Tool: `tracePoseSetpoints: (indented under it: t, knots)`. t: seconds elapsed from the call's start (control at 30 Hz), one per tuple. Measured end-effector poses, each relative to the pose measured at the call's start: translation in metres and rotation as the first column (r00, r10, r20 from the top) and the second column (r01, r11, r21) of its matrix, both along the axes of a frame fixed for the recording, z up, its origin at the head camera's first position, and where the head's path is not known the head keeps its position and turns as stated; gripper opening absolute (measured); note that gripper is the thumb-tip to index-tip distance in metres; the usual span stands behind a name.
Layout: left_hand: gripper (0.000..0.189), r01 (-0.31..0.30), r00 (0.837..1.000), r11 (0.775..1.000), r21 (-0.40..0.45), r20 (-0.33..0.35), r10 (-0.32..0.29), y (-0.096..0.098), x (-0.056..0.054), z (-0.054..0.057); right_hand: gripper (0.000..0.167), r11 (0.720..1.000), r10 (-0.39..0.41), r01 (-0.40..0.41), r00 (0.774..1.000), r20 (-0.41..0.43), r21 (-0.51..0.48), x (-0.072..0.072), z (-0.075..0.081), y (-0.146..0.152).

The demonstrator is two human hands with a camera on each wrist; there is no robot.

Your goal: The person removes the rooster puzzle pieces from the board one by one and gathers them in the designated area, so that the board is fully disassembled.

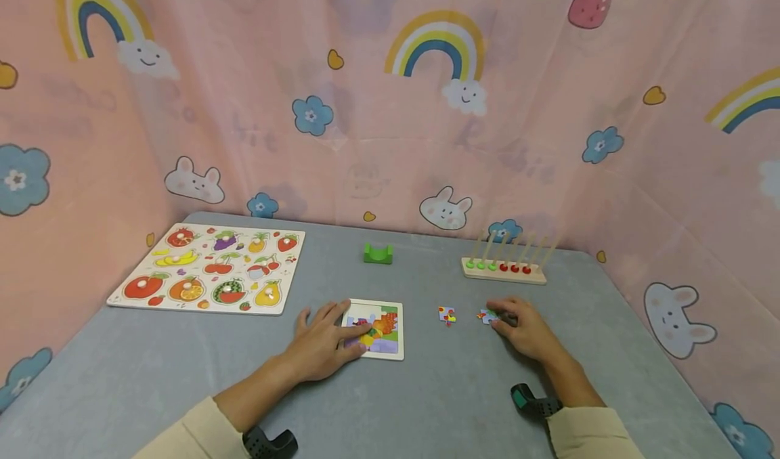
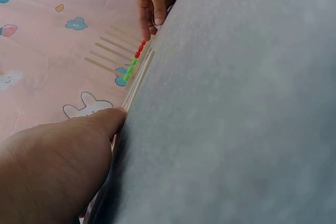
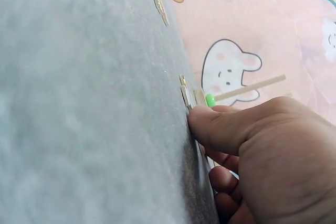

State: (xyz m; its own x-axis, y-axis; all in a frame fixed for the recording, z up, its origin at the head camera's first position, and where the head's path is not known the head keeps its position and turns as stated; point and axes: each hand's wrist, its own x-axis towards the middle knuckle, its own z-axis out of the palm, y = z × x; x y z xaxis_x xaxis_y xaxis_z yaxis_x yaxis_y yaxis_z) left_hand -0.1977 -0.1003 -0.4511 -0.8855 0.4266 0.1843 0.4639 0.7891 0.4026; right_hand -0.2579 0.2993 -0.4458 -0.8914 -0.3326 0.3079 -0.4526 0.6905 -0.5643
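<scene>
My left hand [image 1: 323, 342] rests spread over the left side of a small framed jigsaw puzzle [image 1: 390, 347], fingers extended across its picture and edge. The puzzle shows colourful fruit-like shapes, partly hidden under the fingers. Further right, my right hand [image 1: 525, 327] pinches a jigsaw piece [image 1: 485, 316] between thumb and index finger, low at the tabletop. In the right wrist view, the thumb [image 3: 210, 127] lies against this piece, much of which is covered. A second jigsaw piece [image 1: 447, 315] lies flat between the puzzle and the right hand.
A fruit peg board [image 1: 207, 303] lies at the back left of the grey table [image 1: 426, 405]. A green notched block [image 1: 378, 254] stands behind the puzzle. At the back right is a wooden rod stand [image 1: 506, 275] with green and red beads. A pink printed curtain [image 1: 365, 168] hangs behind.
</scene>
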Motion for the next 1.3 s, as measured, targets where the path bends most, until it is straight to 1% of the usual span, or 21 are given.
tracePoseSetpoints:
  t: [0.1,0.17,0.27,0.37,0.43,0.53,0.6,0.73,0.8,0.87,1.03,1.3]
  knots:
    - [0.041,-0.003,1.0,1.0,-0.004,-0.003,0.003,-0.001,0.0,-0.001,0.035,1.0,-0.014,0.014,1.0,0.02,-0.008,-0.001,0.002,0.0]
    - [0.041,-0.005,1.0,1.0,-0.009,-0.007,0.005,-0.001,0.0,-0.001,0.039,0.999,-0.033,0.034,0.998,0.044,-0.011,0.0,0.007,0.0]
    - [0.041,-0.007,1.0,1.0,-0.009,-0.009,0.007,0.0,0.0,-0.001,0.042,0.997,-0.073,0.074,0.993,0.095,-0.011,0.003,0.019,-0.001]
    - [0.041,-0.008,1.0,1.0,-0.003,-0.009,0.008,0.0,0.0,-0.001,0.045,0.996,-0.087,0.089,0.988,0.125,-0.015,0.008,0.038,-0.004]
    - [0.041,-0.008,1.0,1.0,0.002,-0.008,0.008,0.0,0.001,0.0,0.047,0.996,-0.08,0.083,0.99,0.113,-0.022,0.012,0.052,-0.007]
    - [0.041,-0.007,1.0,1.0,0.005,-0.004,0.007,0.0,0.001,0.001,0.047,0.997,-0.054,0.058,0.996,0.07,-0.05,0.017,0.071,-0.013]
    - [0.041,-0.008,1.0,1.0,0.007,-0.002,0.008,0.0,0.001,0.002,0.045,0.997,-0.035,0.036,0.999,0.016,-0.065,0.019,0.079,-0.017]
    - [0.04,-0.005,1.0,1.0,0.004,-0.002,0.005,0.0,0.001,0.001,0.043,0.996,-0.011,0.006,0.999,-0.053,-0.094,0.023,0.092,-0.031]
    - [0.04,-0.004,1.0,1.0,0.003,-0.003,0.004,0.0,0.001,0.0,0.042,0.994,-0.008,0.0,0.997,-0.071,-0.106,0.026,0.097,-0.04]
    - [0.041,-0.002,1.0,1.0,0.003,-0.002,0.002,0.001,0.001,0.0,0.042,0.991,0.013,-0.023,0.997,-0.072,-0.13,0.027,0.101,-0.05]
    - [0.04,0.0,1.0,1.0,0.006,0.0,0.0,0.002,0.001,-0.002,0.041,0.978,0.057,-0.066,0.997,-0.054,-0.197,0.03,0.107,-0.074]
    - [0.04,-0.006,1.0,1.0,0.01,-0.01,0.007,0.001,0.001,-0.001,0.042,0.957,0.079,-0.085,0.996,-0.033,-0.276,0.025,0.111,-0.112]
